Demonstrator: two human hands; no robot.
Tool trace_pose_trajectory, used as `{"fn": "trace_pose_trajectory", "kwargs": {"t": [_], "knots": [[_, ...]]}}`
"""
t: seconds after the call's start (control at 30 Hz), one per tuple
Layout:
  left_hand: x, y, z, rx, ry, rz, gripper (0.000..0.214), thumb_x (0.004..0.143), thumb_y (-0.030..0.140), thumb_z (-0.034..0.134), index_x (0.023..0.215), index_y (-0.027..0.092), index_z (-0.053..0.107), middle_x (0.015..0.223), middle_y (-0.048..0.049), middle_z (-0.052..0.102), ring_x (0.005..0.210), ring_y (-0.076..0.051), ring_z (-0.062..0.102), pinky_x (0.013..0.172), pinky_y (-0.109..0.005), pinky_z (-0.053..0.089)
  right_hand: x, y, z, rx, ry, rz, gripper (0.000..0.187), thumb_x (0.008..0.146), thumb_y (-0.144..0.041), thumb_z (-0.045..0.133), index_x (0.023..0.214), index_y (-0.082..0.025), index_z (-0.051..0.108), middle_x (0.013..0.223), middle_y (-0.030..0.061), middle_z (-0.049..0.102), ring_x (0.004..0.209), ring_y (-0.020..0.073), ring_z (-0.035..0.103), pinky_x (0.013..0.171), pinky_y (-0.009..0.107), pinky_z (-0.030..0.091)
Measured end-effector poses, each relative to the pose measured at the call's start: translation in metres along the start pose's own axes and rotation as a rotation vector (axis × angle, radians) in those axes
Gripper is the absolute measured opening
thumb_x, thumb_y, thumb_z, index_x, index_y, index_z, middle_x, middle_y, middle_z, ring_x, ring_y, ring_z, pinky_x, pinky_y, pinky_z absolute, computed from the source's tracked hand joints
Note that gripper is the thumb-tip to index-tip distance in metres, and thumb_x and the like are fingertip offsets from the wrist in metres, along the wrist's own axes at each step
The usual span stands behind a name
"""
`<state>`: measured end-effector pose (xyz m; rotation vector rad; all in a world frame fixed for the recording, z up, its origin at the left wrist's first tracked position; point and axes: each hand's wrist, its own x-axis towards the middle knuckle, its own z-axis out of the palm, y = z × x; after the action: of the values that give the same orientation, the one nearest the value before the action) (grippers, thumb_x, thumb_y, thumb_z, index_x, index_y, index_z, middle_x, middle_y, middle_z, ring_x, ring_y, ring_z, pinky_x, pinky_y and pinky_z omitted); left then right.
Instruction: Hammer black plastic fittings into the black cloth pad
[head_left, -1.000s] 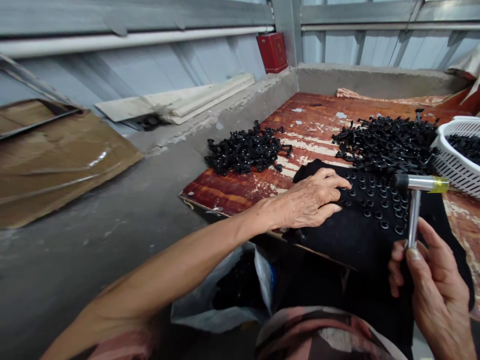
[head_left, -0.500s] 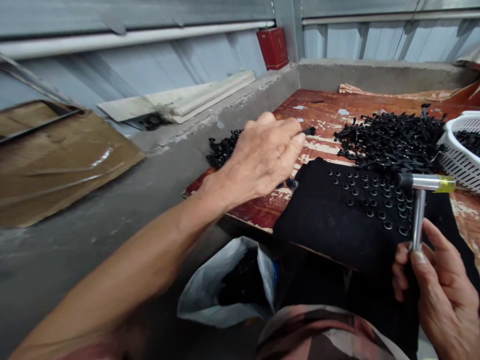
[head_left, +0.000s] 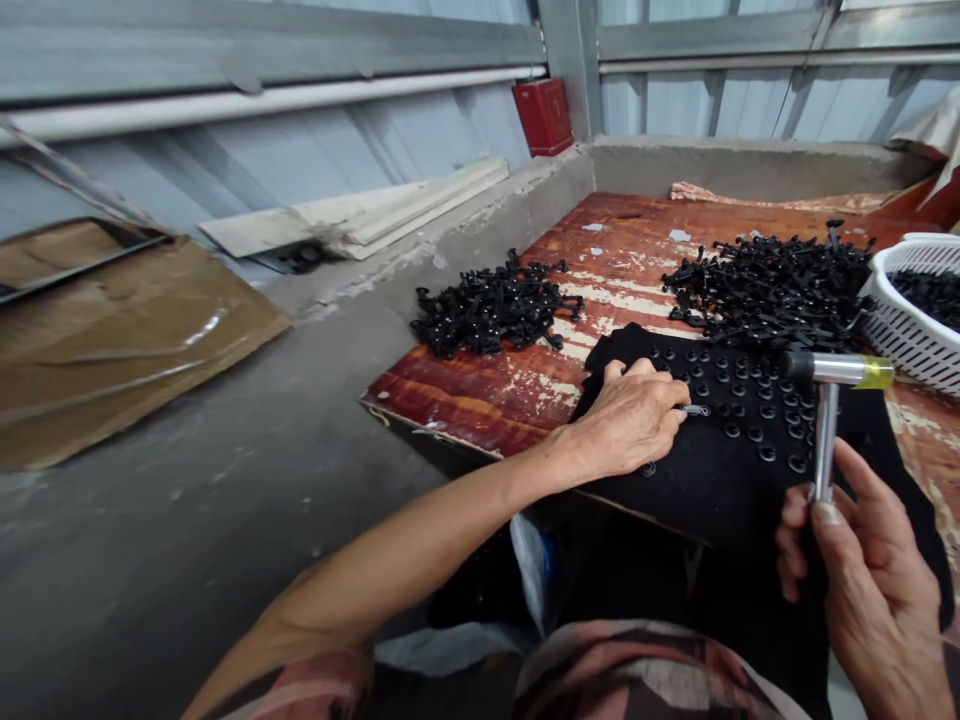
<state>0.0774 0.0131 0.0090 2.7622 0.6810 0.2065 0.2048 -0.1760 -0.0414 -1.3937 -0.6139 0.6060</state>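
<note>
- L hand [head_left: 634, 415] is resting on the black mat [head_left: 675, 490] on the board's near edge, fingertips pinching a small part [head_left: 694, 410] just beside the rows of rings [head_left: 757, 400].
- R hand [head_left: 862, 580] is gripping the hammer [head_left: 827, 430] low on its shaft, fingers wrapped round, head hovering over the rings.
- Part's looking light, stiff and tiny, so prob. easy to drop; pinching it by one end seems best.
- Vs 0.5 s ago: L hand was raised near the left pile [head_left: 487, 310] and is now sitting down on the mat. Hammer's barely shifting.
</note>
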Motion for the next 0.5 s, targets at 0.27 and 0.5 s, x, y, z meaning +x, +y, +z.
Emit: {"fn": "trace_pose_trajectory", "kwargs": {"t": [0.27, 0.5], "knots": [[0.0007, -0.0033, 0.0064, -0.132, 0.023, -0.168, 0.023, 0.091, 0.022, 0.046, 0.093, 0.018, 0.068, 0.085, -0.0041, 0.070, 0.093, -0.022, 0.055, 0.087, -0.039, 0.038, 0.0005, 0.0011, -0.0022, 0.026, -0.018, 0.025, 0.047, 0.092, -0.037, 0.062, 0.137, -0.039, 0.052, 0.081, -0.0024, 0.060, 0.048, 0.0092, 0.052, 0.035, 0.021, 0.046], [0.0023, -0.0006, 0.0026, -0.195, 0.027, -0.182, 0.023, 0.091, 0.022, 0.046, 0.092, 0.018, 0.069, 0.082, -0.0034, 0.070, 0.092, -0.022, 0.056, 0.086, -0.037, 0.040, 0.0019, 0.0030, -0.0036, 0.034, -0.020, -0.031, 0.046, 0.091, -0.035, 0.063, 0.136, -0.038, 0.054, 0.078, -0.0018, 0.061, 0.046, 0.0103, 0.053, 0.033, 0.022, 0.045]]}}
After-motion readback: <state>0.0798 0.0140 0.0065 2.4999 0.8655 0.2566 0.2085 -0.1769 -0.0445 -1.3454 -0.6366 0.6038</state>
